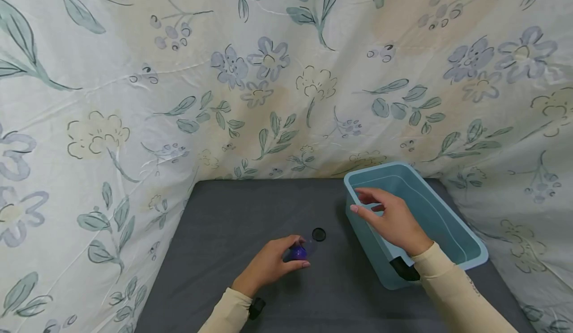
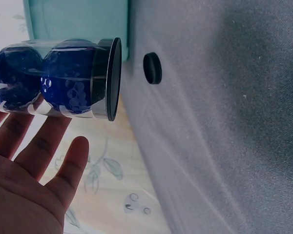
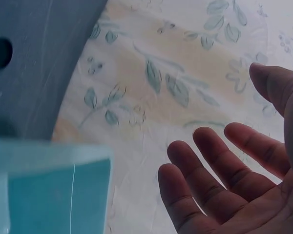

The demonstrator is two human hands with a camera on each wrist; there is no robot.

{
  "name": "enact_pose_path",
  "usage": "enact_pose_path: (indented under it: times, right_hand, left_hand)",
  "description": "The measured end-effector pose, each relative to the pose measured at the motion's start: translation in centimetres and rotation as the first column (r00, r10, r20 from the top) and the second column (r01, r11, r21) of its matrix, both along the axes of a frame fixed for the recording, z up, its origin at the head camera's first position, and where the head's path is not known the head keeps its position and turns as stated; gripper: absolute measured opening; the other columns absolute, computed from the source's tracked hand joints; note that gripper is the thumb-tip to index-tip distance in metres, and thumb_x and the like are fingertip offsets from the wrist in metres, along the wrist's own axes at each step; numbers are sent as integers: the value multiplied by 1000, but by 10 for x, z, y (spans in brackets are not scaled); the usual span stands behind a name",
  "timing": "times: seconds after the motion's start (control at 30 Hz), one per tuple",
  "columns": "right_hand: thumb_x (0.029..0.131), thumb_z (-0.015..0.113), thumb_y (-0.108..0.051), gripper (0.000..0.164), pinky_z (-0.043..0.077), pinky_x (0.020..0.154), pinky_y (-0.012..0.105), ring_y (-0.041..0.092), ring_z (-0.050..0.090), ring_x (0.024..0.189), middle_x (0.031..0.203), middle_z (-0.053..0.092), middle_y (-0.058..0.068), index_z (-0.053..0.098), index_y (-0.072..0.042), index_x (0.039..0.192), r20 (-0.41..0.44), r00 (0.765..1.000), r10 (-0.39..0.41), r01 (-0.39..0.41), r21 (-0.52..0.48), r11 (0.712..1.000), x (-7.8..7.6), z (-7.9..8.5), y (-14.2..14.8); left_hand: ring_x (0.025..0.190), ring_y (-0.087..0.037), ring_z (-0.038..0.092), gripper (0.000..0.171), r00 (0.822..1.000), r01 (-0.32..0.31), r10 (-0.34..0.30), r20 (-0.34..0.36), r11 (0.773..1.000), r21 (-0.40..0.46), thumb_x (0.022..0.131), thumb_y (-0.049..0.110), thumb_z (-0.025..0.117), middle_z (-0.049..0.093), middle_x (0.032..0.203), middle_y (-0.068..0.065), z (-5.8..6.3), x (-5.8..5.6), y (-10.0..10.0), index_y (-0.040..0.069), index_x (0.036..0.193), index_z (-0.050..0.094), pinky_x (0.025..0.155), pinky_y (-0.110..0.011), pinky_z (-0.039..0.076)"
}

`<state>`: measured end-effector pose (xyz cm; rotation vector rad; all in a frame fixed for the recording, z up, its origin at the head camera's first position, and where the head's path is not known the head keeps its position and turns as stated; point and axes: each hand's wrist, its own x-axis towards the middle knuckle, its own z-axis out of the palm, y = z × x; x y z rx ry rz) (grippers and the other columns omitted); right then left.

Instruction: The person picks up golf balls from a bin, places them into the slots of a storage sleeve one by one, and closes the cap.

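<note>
Tube (image 2: 56, 78), clear and containing two dark blue balls, is located in the left hand (image 1: 270, 262), above the grey table (image 1: 224, 223). The grip is closed on it: in the head view, thumb and fingers lie along opposite sides. The left wrist view shows one finger extended clear of the tube, whose black end (image 2: 113, 79) faces the table. The left forearm enters from the near edge, angled forward and rightward.

The right hand (image 1: 396, 221) is positioned over the near left part of the blue bin (image 1: 476, 254). Its grip is open and holds nothing; fingers are spread and slightly bent, thumb apart, pointing leftward. The forearm slants in from the near right corner.

A loose black cap (image 1: 319, 234) lies on the table between tube and bin, near the tube. Patterned cloth (image 1: 268, 124) hangs behind.
</note>
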<state>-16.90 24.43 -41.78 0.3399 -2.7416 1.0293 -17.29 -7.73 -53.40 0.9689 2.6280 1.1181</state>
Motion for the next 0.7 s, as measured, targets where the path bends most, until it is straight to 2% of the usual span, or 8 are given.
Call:
enact_pose_path:
  times: [0.17, 0.4, 0.6, 0.7]
  right_hand:
    - [100, 69, -44, 54, 58, 92, 55, 32, 67, 116, 133, 68, 15, 61, -11, 142, 1, 1000, -17, 16, 52, 999, -3, 3, 22]
    - [101, 67, -45, 58, 57, 93, 57, 34, 66, 116, 131, 68, 18, 59, -8, 144, 28, 999, -36, 34, 87, 996, -9, 3, 50]
    - [101, 62, -54, 65, 56, 93, 58, 39, 65, 118, 134, 66, 21, 55, -7, 147, 114, 993, -44, 26, 156, 987, -14, 3, 69]
    - [100, 60, -59, 72, 56, 91, 59, 40, 64, 119, 136, 64, 23, 54, -5, 148, 179, 982, -58, 23, 192, 981, -19, 3, 77]
  left_hand:
    - [111, -4, 67, 53, 1000, -3, 3, 6, 1000, -9, 95, 63, 64, 69, 131, 9, -1, 2, 2, 30, 137, 60, 97, -34, 59]
    - [113, -6, 67, 56, 1000, 4, -4, 11, 1000, -8, 95, 62, 63, 70, 133, 2, -3, 3, 4, 26, 138, 60, 97, -34, 59]
    - [114, -7, 67, 53, 1000, 5, -5, -2, 1000, -1, 95, 62, 63, 70, 133, 1, -5, 4, 6, 30, 138, 59, 98, -36, 59]
    - [113, -6, 67, 53, 1000, 6, -6, -11, 1000, -3, 95, 62, 63, 70, 132, 4, -6, 5, 7, 31, 137, 59, 97, -35, 59]
